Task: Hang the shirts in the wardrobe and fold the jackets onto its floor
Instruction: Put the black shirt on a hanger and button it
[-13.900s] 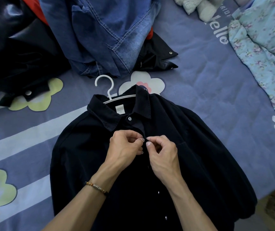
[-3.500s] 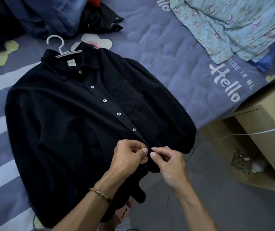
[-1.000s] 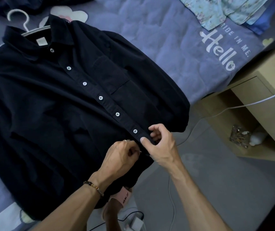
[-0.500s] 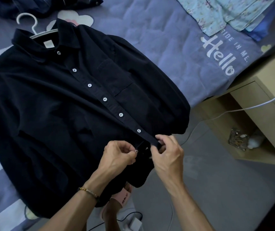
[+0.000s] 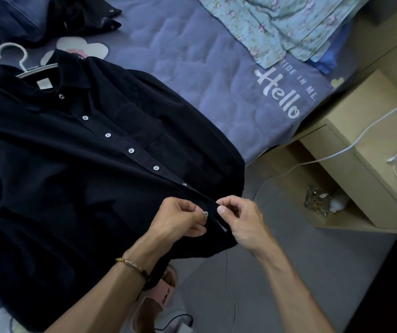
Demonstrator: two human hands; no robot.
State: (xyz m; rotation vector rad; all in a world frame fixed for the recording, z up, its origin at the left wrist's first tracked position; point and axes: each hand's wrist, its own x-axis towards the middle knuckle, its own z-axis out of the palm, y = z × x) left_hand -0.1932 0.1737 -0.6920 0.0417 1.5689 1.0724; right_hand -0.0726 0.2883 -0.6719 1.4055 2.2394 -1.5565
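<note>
A black button-up shirt lies flat on the bed on a white hanger, whose hook sticks out above the collar. Its hem hangs over the bed's near edge. Several white buttons run down the closed front. My left hand pinches the lowest visible button and its side of the placket. My right hand pinches the opposite placket edge right beside it. A denim jacket and a black jacket lie heaped at the bed's far left.
A purple bedsheet with "Hello" lettering covers the bed. A light blue floral cloth lies at the far right. A wooden nightstand with a white cable stands right of the bed. A pink slipper is on the grey floor.
Both hands have worked down the placket from the collar to the hem, closing buttons. Since half a second ago, the lowest button shows between my fingertips.
</note>
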